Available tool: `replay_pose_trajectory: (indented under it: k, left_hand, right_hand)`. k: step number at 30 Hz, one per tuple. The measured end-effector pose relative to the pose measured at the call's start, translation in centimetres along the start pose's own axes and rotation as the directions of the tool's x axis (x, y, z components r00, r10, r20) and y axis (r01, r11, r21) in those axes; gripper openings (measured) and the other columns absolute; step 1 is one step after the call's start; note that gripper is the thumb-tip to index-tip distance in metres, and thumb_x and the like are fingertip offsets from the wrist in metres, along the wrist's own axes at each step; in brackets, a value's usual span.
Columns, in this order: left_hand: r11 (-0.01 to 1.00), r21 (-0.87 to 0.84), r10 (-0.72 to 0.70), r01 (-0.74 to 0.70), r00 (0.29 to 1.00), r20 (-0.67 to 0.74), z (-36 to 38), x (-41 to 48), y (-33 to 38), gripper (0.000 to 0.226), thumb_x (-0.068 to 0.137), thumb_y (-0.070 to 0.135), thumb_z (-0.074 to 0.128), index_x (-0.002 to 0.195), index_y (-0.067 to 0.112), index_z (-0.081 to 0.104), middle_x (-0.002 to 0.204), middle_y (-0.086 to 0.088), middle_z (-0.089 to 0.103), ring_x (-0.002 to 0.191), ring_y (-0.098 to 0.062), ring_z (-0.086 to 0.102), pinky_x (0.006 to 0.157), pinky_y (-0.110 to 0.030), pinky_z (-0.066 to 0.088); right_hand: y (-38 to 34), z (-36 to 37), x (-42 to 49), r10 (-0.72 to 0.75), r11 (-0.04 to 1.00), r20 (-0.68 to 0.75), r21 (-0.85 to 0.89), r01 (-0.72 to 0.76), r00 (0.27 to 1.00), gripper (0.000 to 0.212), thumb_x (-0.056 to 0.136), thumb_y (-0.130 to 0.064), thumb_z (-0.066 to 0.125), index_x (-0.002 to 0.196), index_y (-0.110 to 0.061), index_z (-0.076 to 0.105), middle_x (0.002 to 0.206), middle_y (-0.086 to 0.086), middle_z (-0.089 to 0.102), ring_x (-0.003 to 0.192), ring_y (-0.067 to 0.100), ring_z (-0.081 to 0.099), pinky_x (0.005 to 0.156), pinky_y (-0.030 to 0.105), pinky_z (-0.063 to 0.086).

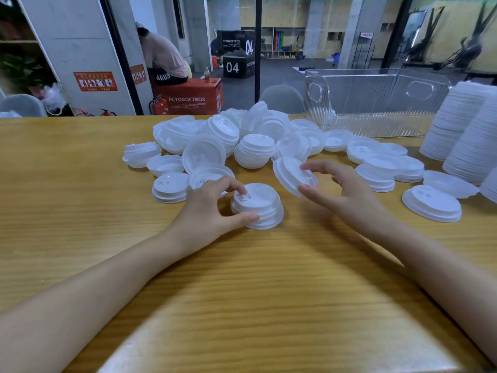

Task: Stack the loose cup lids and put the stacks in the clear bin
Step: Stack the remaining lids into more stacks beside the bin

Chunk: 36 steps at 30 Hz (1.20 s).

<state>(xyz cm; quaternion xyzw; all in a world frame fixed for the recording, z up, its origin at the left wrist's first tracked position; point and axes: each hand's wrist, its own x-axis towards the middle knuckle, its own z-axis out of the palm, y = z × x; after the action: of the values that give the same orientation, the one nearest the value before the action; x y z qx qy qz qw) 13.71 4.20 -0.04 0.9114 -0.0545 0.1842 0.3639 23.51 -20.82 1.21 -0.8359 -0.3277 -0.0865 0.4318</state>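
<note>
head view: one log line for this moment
left hand: grips short lid stack on table | right hand: pinches tilted lid beside it | clear bin: far right, behind loose lid pile

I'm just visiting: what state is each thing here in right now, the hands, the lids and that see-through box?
left hand, grips the short stack.
short stack, upright on the table.
right hand, pinches a single lid.
single lid, tilted in the hand.
loose lids, heaped unsorted.
clear bin, upright, open-topped, no stacks seen inside.
tall stacks, standing right of the bin.
</note>
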Motion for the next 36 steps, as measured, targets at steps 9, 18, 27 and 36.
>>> replay_pose_trajectory:
  k: [9, 18, 27, 36]
  left_hand:
    - [0.993, 0.112, 0.021, -0.032, 0.995, 0.101, 0.2, 0.2, 0.0, 0.052, 0.060, 0.077, 0.057, 0.102, 0.046, 0.055, 0.111, 0.023, 0.052, 0.114, 0.001, 0.041, 0.096, -0.013, 0.027]
    - [0.993, 0.098, 0.067, -0.072, 0.997, 0.050, -0.5, -0.2, -0.1, 0.074, 0.057, 0.075, 0.065, 0.123, 0.056, 0.037, 0.131, 0.027, 0.049, 0.130, 0.004, 0.037, 0.107, -0.028, 0.025]
    - [0.992, 0.087, 0.100, -0.091, 0.989, -0.105, -2.7, -1.1, -2.8, 0.047, 0.072, 0.065, 0.059, 0.112, 0.039, 0.061, 0.114, 0.031, 0.059, 0.118, 0.002, 0.045, 0.105, -0.041, 0.041]
    - [0.984, 0.172, 0.091, -0.054, 0.973, -0.213, -6.1, -0.7, -5.2, 0.020, 0.081, 0.038, 0.077, 0.093, 0.044, 0.062, 0.100, 0.026, 0.065, 0.101, 0.005, 0.046, 0.096, -0.026, 0.036]
  right_hand:
    - [0.1, 0.3, 0.0, -0.011, 1.000, 0.010, -0.012, 0.011, 1.000, 0.049, 0.074, -0.072, 0.055, 0.114, -0.045, 0.060, 0.122, -0.029, 0.059, 0.125, 0.008, 0.047, 0.105, 0.031, 0.037]
    - [-1.2, 1.4, -0.5, -0.075, 0.997, 0.113, 0.032, 0.071, 0.991, 0.042, 0.077, -0.056, 0.072, 0.116, -0.042, 0.063, 0.116, -0.042, 0.053, 0.126, -0.002, 0.040, 0.097, 0.002, 0.025]
    - [-0.7, 3.2, 0.1, -0.118, 0.992, 0.168, -0.029, 0.124, 0.979, 0.045, 0.076, -0.062, 0.071, 0.117, -0.044, 0.067, 0.124, -0.031, 0.058, 0.127, 0.004, 0.041, 0.103, 0.007, 0.028]
    - [-0.7, 3.1, 0.0, -0.121, 0.991, 0.193, -0.040, 0.131, 0.974, 0.045, 0.075, -0.066, 0.069, 0.116, -0.048, 0.066, 0.123, -0.034, 0.057, 0.128, 0.000, 0.038, 0.099, 0.003, 0.026]
